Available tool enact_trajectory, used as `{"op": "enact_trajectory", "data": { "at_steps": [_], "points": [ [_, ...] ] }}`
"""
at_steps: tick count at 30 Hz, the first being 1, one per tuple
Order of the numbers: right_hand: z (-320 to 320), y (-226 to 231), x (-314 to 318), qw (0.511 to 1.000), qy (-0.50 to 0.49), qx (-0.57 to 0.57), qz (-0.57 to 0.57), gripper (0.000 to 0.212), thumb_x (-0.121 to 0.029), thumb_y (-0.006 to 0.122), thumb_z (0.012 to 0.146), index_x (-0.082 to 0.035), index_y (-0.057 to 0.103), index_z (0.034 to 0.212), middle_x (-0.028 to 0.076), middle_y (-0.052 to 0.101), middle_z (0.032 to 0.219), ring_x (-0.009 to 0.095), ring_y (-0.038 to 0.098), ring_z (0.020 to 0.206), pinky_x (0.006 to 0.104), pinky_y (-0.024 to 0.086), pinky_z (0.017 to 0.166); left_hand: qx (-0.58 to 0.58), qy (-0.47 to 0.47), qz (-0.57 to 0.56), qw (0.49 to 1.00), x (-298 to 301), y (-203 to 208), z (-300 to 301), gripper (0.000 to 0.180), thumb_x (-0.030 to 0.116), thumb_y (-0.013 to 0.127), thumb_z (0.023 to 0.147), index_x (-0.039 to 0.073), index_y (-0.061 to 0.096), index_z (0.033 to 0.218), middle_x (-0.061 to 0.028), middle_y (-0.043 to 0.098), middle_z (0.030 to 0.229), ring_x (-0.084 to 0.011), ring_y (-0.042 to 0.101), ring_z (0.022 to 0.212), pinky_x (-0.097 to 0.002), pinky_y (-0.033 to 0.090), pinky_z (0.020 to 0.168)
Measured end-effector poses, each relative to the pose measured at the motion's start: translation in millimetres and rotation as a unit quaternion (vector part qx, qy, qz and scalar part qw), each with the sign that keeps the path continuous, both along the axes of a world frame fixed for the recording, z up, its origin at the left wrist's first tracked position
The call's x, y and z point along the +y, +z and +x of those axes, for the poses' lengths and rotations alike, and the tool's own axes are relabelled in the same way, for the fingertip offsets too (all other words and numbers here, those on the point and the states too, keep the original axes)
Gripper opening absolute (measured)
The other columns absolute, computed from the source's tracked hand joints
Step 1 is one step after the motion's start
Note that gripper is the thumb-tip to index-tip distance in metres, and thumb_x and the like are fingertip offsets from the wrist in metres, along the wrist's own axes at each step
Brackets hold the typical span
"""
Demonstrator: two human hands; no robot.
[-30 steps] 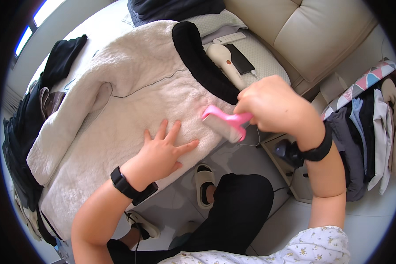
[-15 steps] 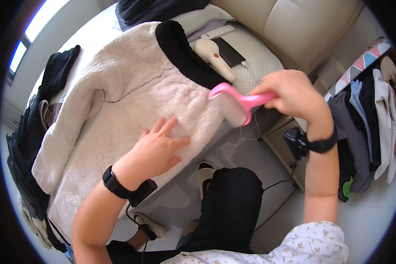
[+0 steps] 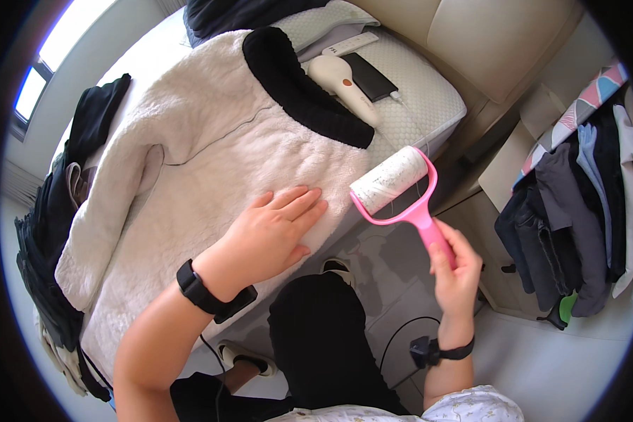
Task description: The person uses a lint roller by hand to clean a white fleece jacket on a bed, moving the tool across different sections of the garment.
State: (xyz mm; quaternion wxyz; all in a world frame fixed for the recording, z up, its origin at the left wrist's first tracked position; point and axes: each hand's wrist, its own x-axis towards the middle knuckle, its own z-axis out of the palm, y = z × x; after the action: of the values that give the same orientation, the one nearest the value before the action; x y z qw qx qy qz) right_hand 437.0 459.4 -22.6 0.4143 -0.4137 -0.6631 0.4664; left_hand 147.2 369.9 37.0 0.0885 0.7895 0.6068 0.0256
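Note:
A cream fleece garment with a black collar band is spread over the bed. On its right part my left hand lies flat, fingers stretched out. My right hand grips the pink handle of a lint roller, its white sheet speckled with bits of lint. The roller is held up beside the garment's right edge, apart from the cloth. Both wrists wear black bands with small devices.
Behind the collar lie a white handheld device, a black power bank with a cable and a white remote. Dark clothes hang over the bed's left side. More clothes hang at right beside a nightstand.
My right hand has lowered toward me and turned the lint roller, so its speckled sheet now faces up. My left hand has shifted slightly right on the fleece, its fingers closer together.

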Motion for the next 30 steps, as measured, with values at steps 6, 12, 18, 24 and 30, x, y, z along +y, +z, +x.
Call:
{"op": "enact_trajectory", "data": {
  "at_steps": [6, 12, 18, 24, 30],
  "points": [
    [-23.1, -4.9, -13.3, 0.988, 0.016, -0.063, 0.137, 0.035, -0.005, 0.069, 0.087, 0.004, 0.064, 0.121, 0.006, 0.06, 0.084, 0.013, 0.052, 0.071, 0.0236, 0.042, 0.064, -0.006, -0.001, 0.008, 1.0, -1.9, -6.9, -3.8, 0.069, 0.023, 0.07, 0.084, 0.002, 0.044, 0.144, -0.0139, 0.045, 0.147, -0.0281, 0.04, 0.138, -0.0429, 0.036, 0.11],
    [16.8, -10.5, -29.5, 0.998, -0.063, 0.001, 0.01, 0.034, -0.007, 0.071, 0.087, 0.004, 0.065, 0.118, 0.005, 0.063, 0.09, 0.01, 0.056, 0.077, 0.0239, 0.046, 0.071, -0.009, -0.006, 0.035, 0.999, 0.9, -4.0, -0.2, 0.064, 0.02, 0.07, 0.083, 0.002, 0.047, 0.139, -0.0151, 0.046, 0.146, -0.0275, 0.043, 0.136, -0.0423, 0.04, 0.107],
    [7.8, -26.1, -39.2, 0.995, -0.096, 0.038, 0.008, 0.034, -0.012, 0.071, 0.089, 0.005, 0.065, 0.118, 0.007, 0.067, 0.101, 0.01, 0.06, 0.087, 0.0226, 0.047, 0.08, -0.014, -0.052, -0.029, 0.998, 25.0, 18.5, 14.1, 0.055, 0.019, 0.071, 0.083, 0.007, 0.053, 0.133, -0.0088, 0.045, 0.147, -0.026, 0.064, 0.095, -0.043, 0.049, 0.089],
    [4.0, -24.2, -40.6, 0.994, -0.048, -0.025, 0.093, 0.036, -0.014, 0.075, 0.085, 0.004, 0.066, 0.115, 0.007, 0.062, 0.085, 0.013, 0.055, 0.072, 0.0245, 0.044, 0.066, 0.038, -0.048, -0.025, 0.998, 19.3, 3.9, -10.9, 0.053, 0.024, 0.071, 0.084, 0.017, 0.054, 0.134, -0.0066, 0.042, 0.15, -0.0234, 0.065, 0.087, -0.0389, 0.048, 0.082],
    [-30.8, -21.6, -35.3, 0.993, -0.028, -0.013, 0.117, 0.034, -0.005, 0.073, 0.084, 0.005, 0.066, 0.115, 0.008, 0.061, 0.08, 0.014, 0.054, 0.068, 0.0257, 0.044, 0.062, 0.031, -0.053, -0.036, 0.997, 19.1, 3.8, -24.8, 0.055, 0.028, 0.071, 0.084, 0.028, 0.055, 0.137, -0.0073, 0.042, 0.151, -0.0227, 0.065, 0.088, -0.0387, 0.046, 0.084]
  ]
}}
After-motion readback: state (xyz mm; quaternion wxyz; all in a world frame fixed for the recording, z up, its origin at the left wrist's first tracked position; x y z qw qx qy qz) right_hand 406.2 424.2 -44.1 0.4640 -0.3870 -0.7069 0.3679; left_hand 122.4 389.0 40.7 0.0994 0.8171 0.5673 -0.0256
